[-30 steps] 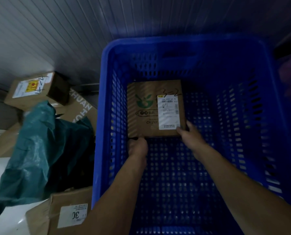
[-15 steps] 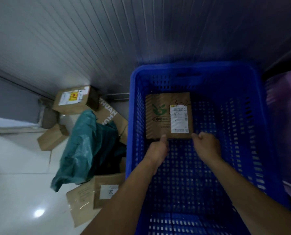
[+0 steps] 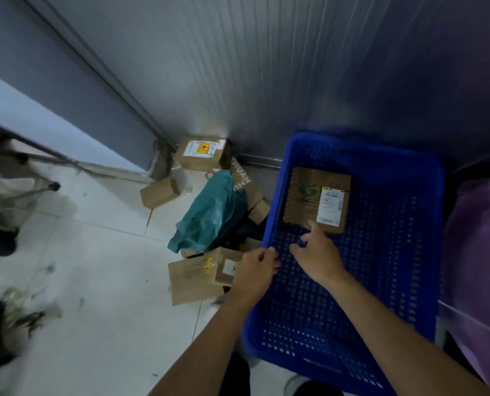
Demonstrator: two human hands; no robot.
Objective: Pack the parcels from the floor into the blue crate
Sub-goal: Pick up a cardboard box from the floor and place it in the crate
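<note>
One cardboard parcel [image 3: 309,200] lies flat on the perforated floor of the blue crate [image 3: 426,224], pushed into the far-left corner, its long axis running from the near side toward the far wall and its printed face up. A white shipping label [image 3: 330,206] sits on the parcel's right half, upright along that same axis, beside a green logo. Nothing else is visible in the crate; its long axis runs away from the person, toward the ribbed grey wall [image 3: 266,67].

Both bare hands are empty. The right hand [image 3: 319,254] hovers inside the crate with fingers loosely spread, its index fingertip at the parcel's near edge; whether it touches the cardboard cannot be told. The left hand [image 3: 256,271] curls over the crate's left rim, its fingers hooked at the edge.

More parcels wait on the white tiled floor [image 3: 95,267] left of the crate: a flat box with a white sticker [image 3: 200,272] just beside the left hand, a crumpled green plastic mailer [image 3: 212,215] draped over other cartons, a small plain box [image 3: 159,192] lying apart, and a box with a yellow-and-white label [image 3: 202,154] against the wall. A purple bag [image 3: 478,252] stands right of the crate.
</note>
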